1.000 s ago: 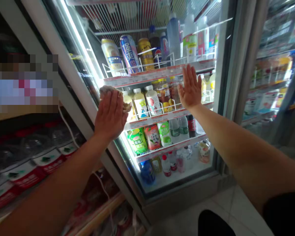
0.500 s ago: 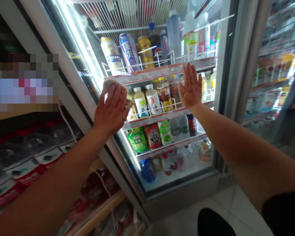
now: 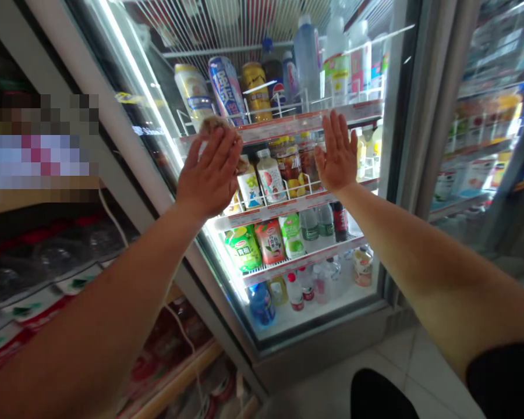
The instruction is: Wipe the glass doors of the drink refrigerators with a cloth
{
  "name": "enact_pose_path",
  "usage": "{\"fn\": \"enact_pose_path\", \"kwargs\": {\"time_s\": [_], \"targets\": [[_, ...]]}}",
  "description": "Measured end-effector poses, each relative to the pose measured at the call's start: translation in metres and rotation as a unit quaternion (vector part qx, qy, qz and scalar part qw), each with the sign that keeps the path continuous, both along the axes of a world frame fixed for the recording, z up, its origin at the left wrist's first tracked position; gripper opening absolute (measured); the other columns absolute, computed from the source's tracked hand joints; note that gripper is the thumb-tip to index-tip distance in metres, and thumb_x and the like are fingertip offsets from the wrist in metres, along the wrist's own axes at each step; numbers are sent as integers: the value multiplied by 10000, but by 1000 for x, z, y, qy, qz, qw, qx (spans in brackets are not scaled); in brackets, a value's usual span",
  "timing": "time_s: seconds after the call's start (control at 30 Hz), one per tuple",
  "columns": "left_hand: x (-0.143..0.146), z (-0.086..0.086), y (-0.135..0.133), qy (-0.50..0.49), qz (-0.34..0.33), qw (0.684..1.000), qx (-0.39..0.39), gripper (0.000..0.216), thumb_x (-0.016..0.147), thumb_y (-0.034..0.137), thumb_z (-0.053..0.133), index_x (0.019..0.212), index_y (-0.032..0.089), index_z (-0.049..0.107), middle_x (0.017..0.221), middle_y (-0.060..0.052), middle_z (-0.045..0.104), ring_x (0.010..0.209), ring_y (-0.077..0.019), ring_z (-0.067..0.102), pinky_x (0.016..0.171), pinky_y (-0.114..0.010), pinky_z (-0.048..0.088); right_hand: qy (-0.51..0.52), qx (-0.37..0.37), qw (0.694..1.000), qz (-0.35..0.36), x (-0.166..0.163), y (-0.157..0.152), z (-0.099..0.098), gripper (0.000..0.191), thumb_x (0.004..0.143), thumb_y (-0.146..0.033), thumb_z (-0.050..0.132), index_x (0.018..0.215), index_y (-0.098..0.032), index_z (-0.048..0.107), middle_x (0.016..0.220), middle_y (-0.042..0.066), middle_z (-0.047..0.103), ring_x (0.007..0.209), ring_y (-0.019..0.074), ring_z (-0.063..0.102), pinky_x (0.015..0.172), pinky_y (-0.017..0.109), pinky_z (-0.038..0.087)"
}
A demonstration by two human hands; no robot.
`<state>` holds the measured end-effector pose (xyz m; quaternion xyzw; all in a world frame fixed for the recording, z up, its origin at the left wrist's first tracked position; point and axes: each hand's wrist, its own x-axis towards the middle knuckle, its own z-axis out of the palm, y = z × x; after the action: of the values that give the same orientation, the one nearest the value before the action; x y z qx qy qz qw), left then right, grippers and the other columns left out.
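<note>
Under my left hand (image 3: 212,169) is a crumpled, greyish-brown cloth (image 3: 220,126), pressed against the glass door (image 3: 283,218) of a lit drinks fridge. The palm and bent fingers cover most of the cloth, and its edges stick out above and to the right. My right hand (image 3: 338,154) holds nothing; its fingers point up, and the palm lies against the glass further right. Behind the door, white-capped bottles (image 3: 269,174) stand on the middle shelf between the hands, and tall cans (image 3: 227,90) are on the shelf above.
Left of the fridge, packs of red-capped bottles (image 3: 48,273) sit by the door frame, with a white cable (image 3: 113,218) hanging there. A second glass-fronted fridge (image 3: 484,134) is on the right. Below are the tiled floor (image 3: 388,361) and a dark rounded shape (image 3: 379,396), perhaps my knee.
My left hand has slid up and to the right across the glass with the cloth. My right hand stays in almost the same place.
</note>
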<state>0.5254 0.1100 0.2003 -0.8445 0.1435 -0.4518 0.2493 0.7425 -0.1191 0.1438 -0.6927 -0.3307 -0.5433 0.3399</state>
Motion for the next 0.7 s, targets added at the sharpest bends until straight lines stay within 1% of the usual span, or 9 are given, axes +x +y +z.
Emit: {"fn": "enact_pose_path", "kwargs": {"time_s": [0.07, 0.13, 0.23, 0.3, 0.4, 0.5, 0.53, 0.6, 0.7], "targets": [[6, 6, -1, -30, -7, 999, -25, 683, 959, 254, 387, 1581, 299, 109, 1652, 122, 23, 1537, -236, 54, 1277, -537, -33, 1, -1, 1000, 2, 1, 0, 0, 646, 999, -474, 160, 1594, -222, 161, 1636, 67, 231, 1528, 258, 159, 1223, 579, 130], [13, 2, -5, -56, -9, 998, -36, 689, 956, 248, 395, 1584, 271, 114, 1654, 108, 5, 1538, -241, 26, 1281, -533, -11, 2, -3, 1000, -1, 2, 0, 0, 649, 999, -474, 153, 1593, -215, 166, 1636, 71, 230, 1530, 256, 153, 1223, 579, 132], [19, -13, -16, -55, 0, 998, -8, 680, 948, 238, 394, 1585, 214, 157, 1660, 14, 109, 1536, -251, 68, 1275, -533, 79, 1, -4, 1000, -10, 2, 0, -1, 647, 999, -477, 152, 1591, -217, 173, 1634, 68, 239, 1531, 241, 152, 1225, 569, 143], [21, -16, -22, -30, 5, 999, 24, 675, 940, 241, 402, 1581, 208, 192, 1646, -31, 193, 1530, -248, 120, 1272, -522, 108, 1, -4, 1000, -15, 1, 0, -1, 642, 1001, -471, 154, 1592, -219, 173, 1635, 63, 239, 1530, 233, 157, 1229, 557, 144], [23, -6, -26, -14, 11, 999, 41, 667, 930, 249, 421, 1570, 222, 236, 1628, -48, 256, 1523, -242, 158, 1276, -506, 103, 2, -7, 1000, -20, 0, 0, -1, 639, 1003, -460, 148, 1592, -213, 173, 1637, 63, 231, 1530, 232, 156, 1233, 549, 140], [29, 3, -31, -33, 18, 999, 5, 654, 941, 258, 408, 1569, 207, 235, 1637, -38, 233, 1527, -246, 142, 1283, -504, 79, 4, -10, 1000, -22, -1, -1, -1, 641, 1003, -462, 153, 1590, -207, 184, 1637, 66, 230, 1532, 228, 149, 1234, 540, 147], [32, 2, -34, -40, 18, 999, -11, 658, 947, 265, 401, 1575, 203, 214, 1645, -25, 205, 1530, -252, 126, 1283, -509, 74, 4, -9, 1000, -23, -1, -1, -1, 640, 1003, -464, 156, 1589, -209, 186, 1637, 66, 231, 1532, 225, 148, 1234, 538, 149], [37, -6, -41, -41, 14, 999, -27, 668, 956, 275, 384, 1583, 198, 169, 1654, -8, 160, 1533, -261, 98, 1282, -518, 77, 4, -6, 1000, -22, -2, -1, -1, 635, 1005, -464, 159, 1590, -219, 183, 1638, 60, 230, 1531, 223, 151, 1232, 544, 149], [41, -19, -51, 3, 0, 1000, 3, 659, 967, 279, 355, 1587, 181, 155, 1643, -46, 205, 1530, -252, 116, 1278, -514, 97, 4, -4, 1000, -17, -2, -1, -1, 631, 1006, -469, 156, 1595, -243, 158, 1639, 48, 226, 1530, 228, 156, 1226, 570, 140]]}}
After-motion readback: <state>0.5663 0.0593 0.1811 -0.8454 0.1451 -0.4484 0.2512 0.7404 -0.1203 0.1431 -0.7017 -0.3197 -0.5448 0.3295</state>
